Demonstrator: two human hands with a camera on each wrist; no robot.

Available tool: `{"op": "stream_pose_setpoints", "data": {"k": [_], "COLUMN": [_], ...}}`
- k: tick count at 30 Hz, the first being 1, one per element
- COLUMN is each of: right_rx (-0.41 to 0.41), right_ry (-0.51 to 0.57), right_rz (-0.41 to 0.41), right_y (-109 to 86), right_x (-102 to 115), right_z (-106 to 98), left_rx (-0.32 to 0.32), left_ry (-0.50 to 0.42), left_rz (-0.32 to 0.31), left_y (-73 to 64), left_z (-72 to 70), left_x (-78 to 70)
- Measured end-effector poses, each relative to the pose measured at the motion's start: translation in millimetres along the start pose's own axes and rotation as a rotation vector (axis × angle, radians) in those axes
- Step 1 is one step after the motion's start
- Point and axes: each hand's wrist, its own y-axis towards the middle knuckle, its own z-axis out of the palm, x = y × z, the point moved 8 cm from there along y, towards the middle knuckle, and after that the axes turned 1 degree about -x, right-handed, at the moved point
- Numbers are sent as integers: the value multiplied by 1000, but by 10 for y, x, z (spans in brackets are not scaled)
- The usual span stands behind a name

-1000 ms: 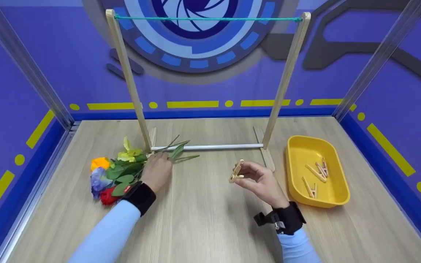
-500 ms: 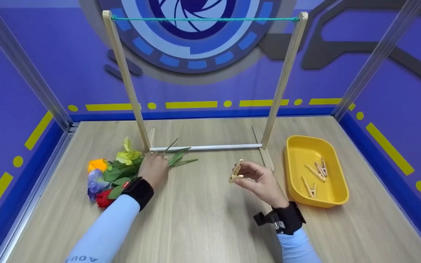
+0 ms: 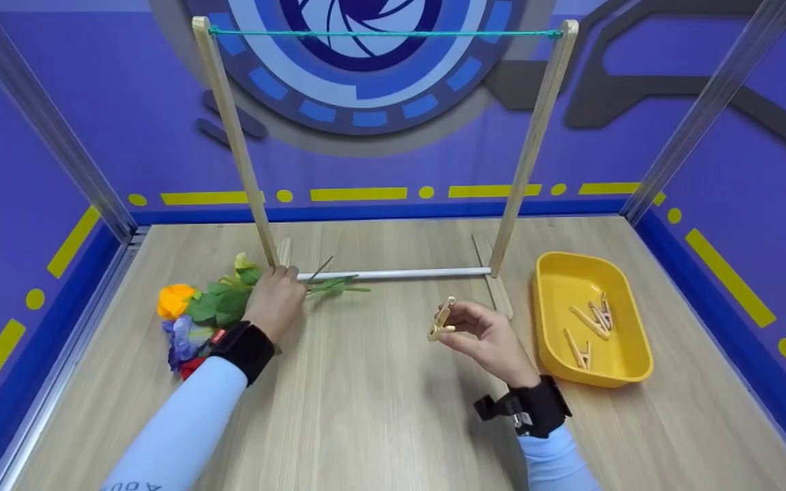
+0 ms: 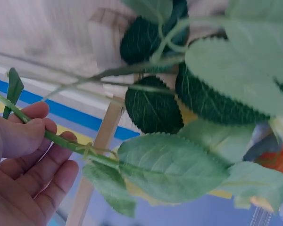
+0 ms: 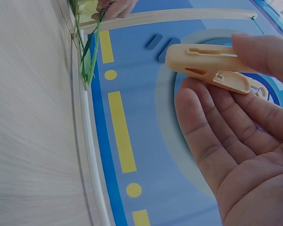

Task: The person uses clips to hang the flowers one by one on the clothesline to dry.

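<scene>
At the left of the table, my left hand (image 3: pixel 277 300) pinches a green flower stem (image 4: pixel 66 142) between thumb and fingers; the left wrist view shows leaves along that stem. Which bloom it carries is unclear. Around the hand lie artificial flowers: an orange one (image 3: pixel 175 301), a bluish-purple one (image 3: pixel 185 334), a partly hidden red one (image 3: pixel 192 367) and a yellow one (image 3: pixel 243 260). My right hand (image 3: pixel 488 341) holds a light wooden-coloured clothespin (image 5: pixel 203 57) between thumb and fingers, raised right of the table's middle, apart from the flowers.
A wooden frame (image 3: pixel 535 146) stands behind the hands, with a green string (image 3: pixel 393 33) across its top and a white bar (image 3: pixel 406 274) low down. On the right, a yellow tray (image 3: pixel 548 348) contains several clothespins (image 3: pixel 591 322). Blue walls enclose the table.
My left hand has shifted left and slightly away from me, drawing the stem with it; the blooms beside it have stirred. My right hand stays in place with the clothespin.
</scene>
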Motion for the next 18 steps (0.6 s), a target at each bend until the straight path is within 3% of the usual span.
{"op": "stream_pose_setpoints", "data": {"k": [5, 10, 18], "right_rx": [-10, -10, -4], "right_ry": [1, 0, -11], "right_rz": [6, 17, 16], "right_y": [-1, 0, 4], "right_x": [-5, -9, -8], "right_z": [-7, -9, -8], "left_rx": [30, 21, -72], "left_ry": [11, -3, 31], "left_rz": [8, 15, 24], "left_y": [38, 61, 97], "left_z": [-60, -158, -470], "left_x": [43, 78, 20]}}
